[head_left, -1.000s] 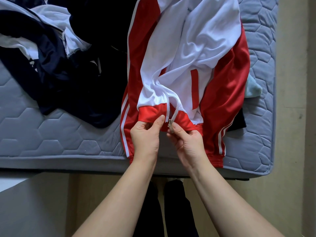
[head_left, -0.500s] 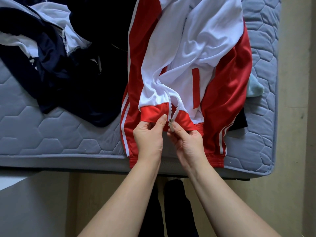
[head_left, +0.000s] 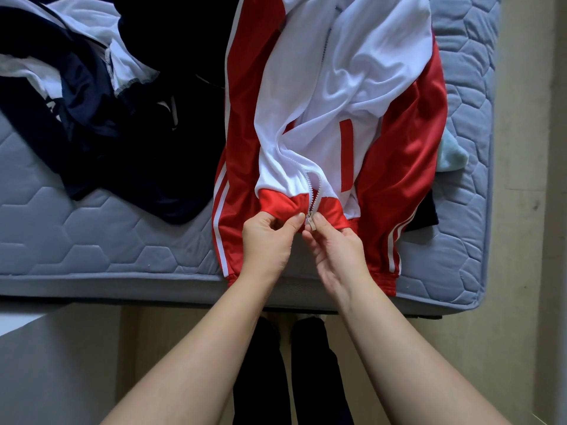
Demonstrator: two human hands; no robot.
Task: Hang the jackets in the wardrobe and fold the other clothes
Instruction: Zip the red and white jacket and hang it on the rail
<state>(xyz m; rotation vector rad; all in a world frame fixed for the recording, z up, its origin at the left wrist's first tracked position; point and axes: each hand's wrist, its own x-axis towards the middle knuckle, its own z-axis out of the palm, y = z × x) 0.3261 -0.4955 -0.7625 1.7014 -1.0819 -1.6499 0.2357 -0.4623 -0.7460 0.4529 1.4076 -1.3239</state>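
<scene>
Jacket point(head_left: 337, 87) is lying across bed's point(head_left: 92, 240) near edge, toward the right corner. Left hand point(head_left: 267, 240) is pinching its hem taut; right hand point(head_left: 334, 253) is pinching zipper slider point(head_left: 309, 220), likely seating the zip before hanging.

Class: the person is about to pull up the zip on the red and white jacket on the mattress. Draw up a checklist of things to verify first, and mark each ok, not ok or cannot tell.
1. Left hand grips the red hem beside the zip: ok.
2. Right hand pinches the zip slider: ok.
3. Both zip ends seated in the slider: cannot tell, the fingers hide them.
4. Zip teeth above the slider free of caught cloth: ok.
5. Front of the red and white jacket lies smooth: not ok, the white panels are bunched.
6. Dark clothes lie clear of the zip: ok.
</scene>
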